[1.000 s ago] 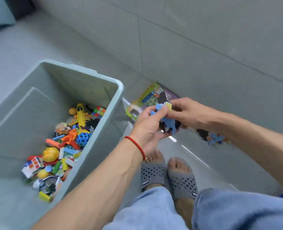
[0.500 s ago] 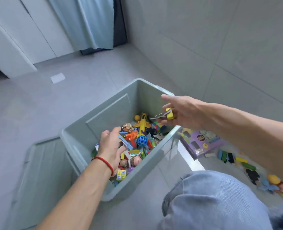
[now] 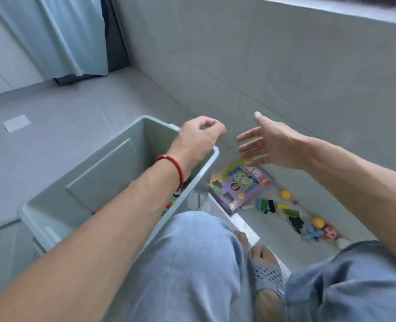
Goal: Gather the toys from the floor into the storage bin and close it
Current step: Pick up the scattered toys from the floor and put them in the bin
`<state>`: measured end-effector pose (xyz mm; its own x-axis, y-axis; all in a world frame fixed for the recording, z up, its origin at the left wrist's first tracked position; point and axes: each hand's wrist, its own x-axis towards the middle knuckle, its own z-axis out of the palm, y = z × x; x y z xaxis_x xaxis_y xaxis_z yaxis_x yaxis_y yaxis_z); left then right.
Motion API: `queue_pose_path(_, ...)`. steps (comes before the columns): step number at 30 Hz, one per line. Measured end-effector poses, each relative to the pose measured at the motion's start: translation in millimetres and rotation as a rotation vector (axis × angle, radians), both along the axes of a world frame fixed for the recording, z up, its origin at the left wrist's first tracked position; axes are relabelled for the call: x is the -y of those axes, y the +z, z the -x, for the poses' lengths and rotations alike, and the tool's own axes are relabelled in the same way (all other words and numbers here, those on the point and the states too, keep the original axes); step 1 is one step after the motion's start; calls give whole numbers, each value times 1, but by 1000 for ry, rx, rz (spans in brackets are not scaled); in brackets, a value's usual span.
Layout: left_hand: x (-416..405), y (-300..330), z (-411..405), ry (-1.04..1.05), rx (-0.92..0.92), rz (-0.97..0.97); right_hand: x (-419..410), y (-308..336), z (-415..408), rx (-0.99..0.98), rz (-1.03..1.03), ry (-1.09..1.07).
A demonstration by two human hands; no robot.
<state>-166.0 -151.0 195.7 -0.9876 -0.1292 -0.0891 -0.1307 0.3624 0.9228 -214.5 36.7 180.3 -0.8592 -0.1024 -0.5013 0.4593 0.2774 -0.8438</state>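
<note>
Both hands are empty above the storage bin: the left hand loosely curled over its far rim, the right hand spread flat beyond it, likely reaching for toys strewn on the floor just right of the bin.

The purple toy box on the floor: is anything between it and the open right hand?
Nothing visible: the right hand hangs open above the purple toy box, only air between them. The storage bin beside it is open.
</note>
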Motion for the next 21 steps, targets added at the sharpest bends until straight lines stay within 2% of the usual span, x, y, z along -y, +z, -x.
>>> queue_pose_path(4, -61, -15, 15, -228, 61, 105, -78, -15, 5, -152, -329, 42)
queue_pose_path(9, -83, -67, 23, -383, 298, 164, -160, -74, -9, 20, -391, 68)
queue_pose_path(12, -85, -112, 26, -439, 377, 195, -184, -136, -34, 49, -440, -62)
queue_pose_path(15, -90, -172, 25, -482, 409, 291, -201, -217, -67, 82, -643, -155)
queue_pose_path(21, -123, -263, 23, -517, 518, 316, -221, -331, -113, 138, -832, -177)
